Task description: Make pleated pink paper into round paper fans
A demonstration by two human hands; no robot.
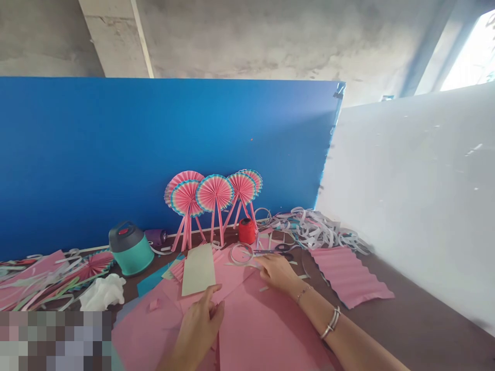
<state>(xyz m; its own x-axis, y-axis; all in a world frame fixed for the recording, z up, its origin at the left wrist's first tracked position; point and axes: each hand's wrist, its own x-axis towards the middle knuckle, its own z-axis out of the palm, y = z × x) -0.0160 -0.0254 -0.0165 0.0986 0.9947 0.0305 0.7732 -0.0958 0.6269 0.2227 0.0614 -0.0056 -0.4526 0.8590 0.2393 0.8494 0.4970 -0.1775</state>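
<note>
From my remote seat I see pink paper fans (214, 193) on pink strips, leaning against a blue board (154, 139). A red spool (246, 231) stands just beside them, and a teal flask (131, 249) sits to the left. White paper strips (313, 228) lie heaped near a white board (410, 206), above a pleated pink sheet (350, 275).

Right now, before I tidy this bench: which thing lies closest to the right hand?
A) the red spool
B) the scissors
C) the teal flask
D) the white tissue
B: the scissors lie just beyond the right hand, closer to it than the red spool.
</note>
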